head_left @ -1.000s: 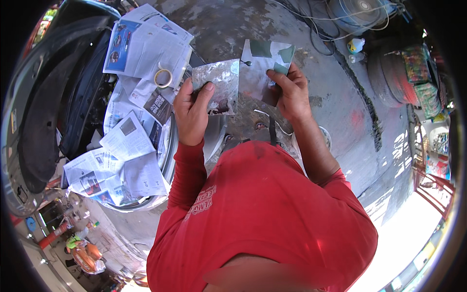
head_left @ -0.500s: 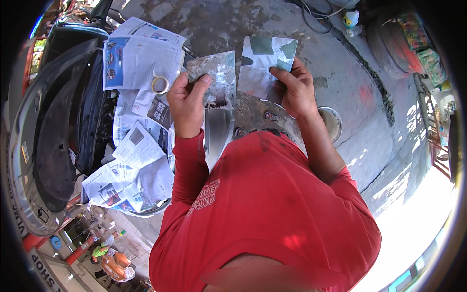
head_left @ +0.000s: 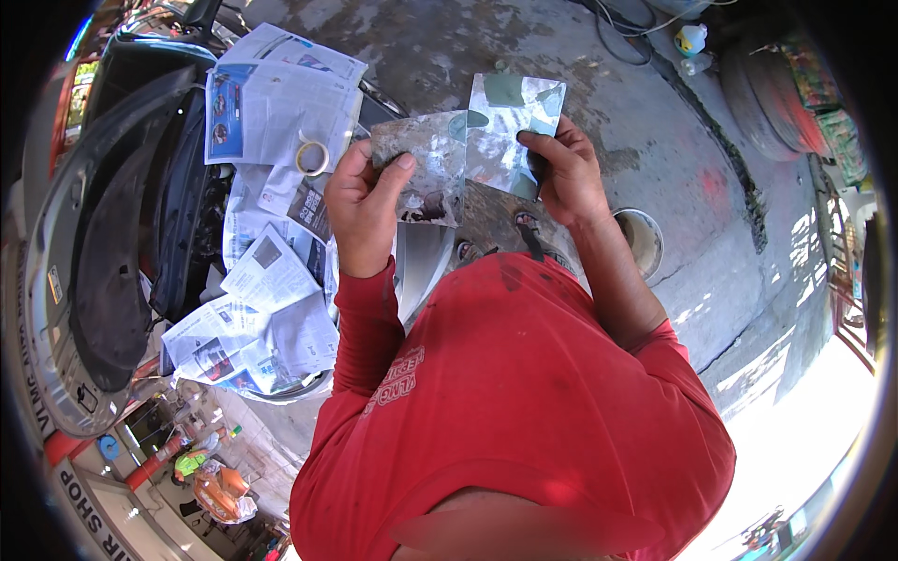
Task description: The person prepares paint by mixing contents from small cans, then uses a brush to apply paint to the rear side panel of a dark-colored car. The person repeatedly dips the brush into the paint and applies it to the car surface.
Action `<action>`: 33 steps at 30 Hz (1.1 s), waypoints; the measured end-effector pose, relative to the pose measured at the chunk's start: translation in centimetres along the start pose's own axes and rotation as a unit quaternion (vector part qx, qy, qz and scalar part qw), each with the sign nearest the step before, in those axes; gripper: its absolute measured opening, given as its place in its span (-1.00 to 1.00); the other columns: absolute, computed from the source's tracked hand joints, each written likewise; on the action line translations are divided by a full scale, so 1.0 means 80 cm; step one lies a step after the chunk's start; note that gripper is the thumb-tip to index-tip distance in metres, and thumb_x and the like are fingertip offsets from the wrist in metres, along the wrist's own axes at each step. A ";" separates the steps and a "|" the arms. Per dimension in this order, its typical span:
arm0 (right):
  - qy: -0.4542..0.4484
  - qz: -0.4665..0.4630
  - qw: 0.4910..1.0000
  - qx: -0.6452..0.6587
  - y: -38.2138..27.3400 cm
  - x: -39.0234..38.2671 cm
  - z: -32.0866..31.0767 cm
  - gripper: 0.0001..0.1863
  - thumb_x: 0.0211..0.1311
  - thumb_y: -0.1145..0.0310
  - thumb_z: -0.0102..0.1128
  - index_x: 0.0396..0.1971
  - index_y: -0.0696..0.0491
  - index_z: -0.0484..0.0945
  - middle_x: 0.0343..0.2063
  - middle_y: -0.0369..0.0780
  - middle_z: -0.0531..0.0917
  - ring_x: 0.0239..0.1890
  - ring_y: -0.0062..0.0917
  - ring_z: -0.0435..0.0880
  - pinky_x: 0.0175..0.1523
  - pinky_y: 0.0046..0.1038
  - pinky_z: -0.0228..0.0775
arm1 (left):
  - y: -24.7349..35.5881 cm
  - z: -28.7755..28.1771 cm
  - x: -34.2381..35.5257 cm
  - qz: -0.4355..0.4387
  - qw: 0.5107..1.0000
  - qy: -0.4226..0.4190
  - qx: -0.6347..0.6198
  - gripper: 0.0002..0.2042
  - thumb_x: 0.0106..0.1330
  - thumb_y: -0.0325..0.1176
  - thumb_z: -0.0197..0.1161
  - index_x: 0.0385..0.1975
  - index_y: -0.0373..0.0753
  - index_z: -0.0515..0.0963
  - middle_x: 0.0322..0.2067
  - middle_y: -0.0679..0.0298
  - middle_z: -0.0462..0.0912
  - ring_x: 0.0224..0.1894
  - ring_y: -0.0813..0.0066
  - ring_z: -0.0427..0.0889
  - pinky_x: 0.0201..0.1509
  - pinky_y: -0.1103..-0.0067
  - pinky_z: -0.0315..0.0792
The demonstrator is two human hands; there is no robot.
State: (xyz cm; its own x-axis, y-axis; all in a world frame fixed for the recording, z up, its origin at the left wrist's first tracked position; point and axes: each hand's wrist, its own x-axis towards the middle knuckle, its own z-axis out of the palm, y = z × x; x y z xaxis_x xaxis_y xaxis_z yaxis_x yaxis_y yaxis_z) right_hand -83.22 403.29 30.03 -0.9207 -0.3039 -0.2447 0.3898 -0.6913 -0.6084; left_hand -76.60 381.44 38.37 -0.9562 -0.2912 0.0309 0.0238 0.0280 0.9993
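My left hand [head_left: 363,217] pinches a thin rectangular plate [head_left: 432,161] by its left edge, thumb on top. The plate's face is smeared grey and brown, with a dark patch near its lower edge. My right hand [head_left: 571,176] grips a second thin plate [head_left: 517,105], shinier and marked with grey-green patches, its thumb on the face. Both plates are held up in front of me, the right one slightly farther away. Their inner edges appear to meet or overlap; whether they touch I cannot tell. The fingers beneath both plates are mostly hidden.
Newspaper sheets [head_left: 281,107] cover part of a vehicle at left, under a raised hood [head_left: 108,234]. A tape roll [head_left: 325,161] lies on the paper. Behind my right forearm stands a white bucket [head_left: 659,245]. Tyres [head_left: 748,112] lie far right; another person [head_left: 190,465] is lower left.
The left plate has shifted right and a little nearer me, closing the visible gap to the right plate. The right plate has tilted and its face looks brighter.
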 end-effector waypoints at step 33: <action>0.105 0.097 0.989 0.047 -0.100 0.182 -0.090 -0.71 0.37 0.63 0.12 0.06 0.17 0.57 -0.05 -0.14 0.74 -0.04 -0.42 0.75 0.17 -0.28 0.62 | -0.171 0.047 0.281 -0.204 0.959 0.036 -0.191 -0.77 0.31 -0.52 0.31 -0.05 -0.26 0.57 -0.18 0.28 0.72 -0.21 0.46 0.73 -0.24 0.53 0.62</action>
State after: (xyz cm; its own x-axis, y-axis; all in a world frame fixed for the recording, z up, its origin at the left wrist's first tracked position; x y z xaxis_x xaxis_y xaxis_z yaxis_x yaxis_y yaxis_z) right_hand -99.86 409.15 25.89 -0.8076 -0.3008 -0.5072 0.5503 -0.6936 -0.4649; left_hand -99.47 378.11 25.33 -0.8860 -0.2698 -0.3771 -0.2299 -0.4507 0.8626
